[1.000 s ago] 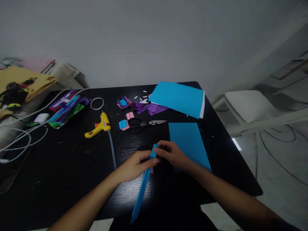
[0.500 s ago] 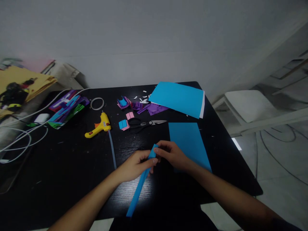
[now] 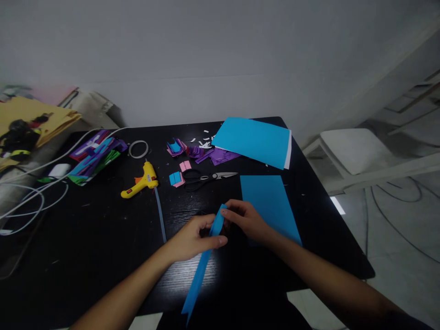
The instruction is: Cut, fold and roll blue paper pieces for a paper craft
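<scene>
A long narrow strip of blue paper [image 3: 200,275] slants from between my hands down to the table's front edge, its lower end looking split into two layers. My left hand [image 3: 195,236] grips the strip near its upper part, the thumb lying across it. At the strip's top end my right hand [image 3: 245,220] pinches the paper between thumb and fingers. Partly under my right wrist lies a flat blue sheet [image 3: 270,201]. Black-handled scissors [image 3: 213,176] rest beyond the hands, beside small folded pink [image 3: 184,165] and blue [image 3: 174,178] paper pieces.
On the black table [image 3: 103,256] are a yellow glue gun [image 3: 146,179], a tape ring [image 3: 138,149], purple scraps [image 3: 223,156], a large blue sheet [image 3: 252,140] over white paper, and colourful strips [image 3: 96,153]. White cables [image 3: 43,201] cross the left side. A white chair [image 3: 354,149] stands right.
My left thumb has straightened and lies lower across the strip. The strip's lower end has opened into two layers and reaches slightly lower. My right hand has barely moved.
</scene>
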`<state>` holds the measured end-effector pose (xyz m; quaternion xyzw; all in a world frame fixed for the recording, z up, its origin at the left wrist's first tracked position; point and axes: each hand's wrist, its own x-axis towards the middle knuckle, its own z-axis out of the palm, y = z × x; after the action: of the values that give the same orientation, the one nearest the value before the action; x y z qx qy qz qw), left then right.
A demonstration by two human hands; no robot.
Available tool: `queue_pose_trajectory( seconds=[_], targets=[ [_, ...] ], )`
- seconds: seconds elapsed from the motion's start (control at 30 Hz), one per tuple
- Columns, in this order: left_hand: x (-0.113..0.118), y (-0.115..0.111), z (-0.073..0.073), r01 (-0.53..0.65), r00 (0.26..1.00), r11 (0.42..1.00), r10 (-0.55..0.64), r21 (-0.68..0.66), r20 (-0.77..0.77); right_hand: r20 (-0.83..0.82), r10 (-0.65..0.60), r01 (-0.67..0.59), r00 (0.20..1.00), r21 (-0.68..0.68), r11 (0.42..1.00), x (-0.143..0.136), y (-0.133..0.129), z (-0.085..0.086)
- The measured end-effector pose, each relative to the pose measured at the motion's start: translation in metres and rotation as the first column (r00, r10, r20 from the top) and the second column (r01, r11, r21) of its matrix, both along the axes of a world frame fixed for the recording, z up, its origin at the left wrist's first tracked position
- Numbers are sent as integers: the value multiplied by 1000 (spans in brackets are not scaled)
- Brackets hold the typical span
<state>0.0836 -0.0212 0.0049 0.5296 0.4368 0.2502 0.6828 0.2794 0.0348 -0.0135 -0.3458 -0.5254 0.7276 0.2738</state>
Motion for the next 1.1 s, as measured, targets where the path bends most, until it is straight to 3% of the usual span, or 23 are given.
queue_pose_trajectory(
  seconds=[0.23,0.5,0.73,0.93,1.1],
  targets=[
    [1,-1,-4,-3,998,995,9,-100,59,-86,8,-9,996,-8,1000,1,-1,-5],
    [-4,0,-5,65,993,991,-52,-118,109,-138,149,-142,979,54,988,7,-1,0],
    [-8,-1,-9,187,977,969,-167,-163,129,22,115,-117,993,215,969,5,-3,-2],
    [-8,1,-7,195,976,962,-172,-193,130,61,127,-138,990,237,962,6,0,2],
    [-8,2,-8,162,982,966,-138,-204,127,90,108,-122,990,176,977,8,1,5]
  ],
)
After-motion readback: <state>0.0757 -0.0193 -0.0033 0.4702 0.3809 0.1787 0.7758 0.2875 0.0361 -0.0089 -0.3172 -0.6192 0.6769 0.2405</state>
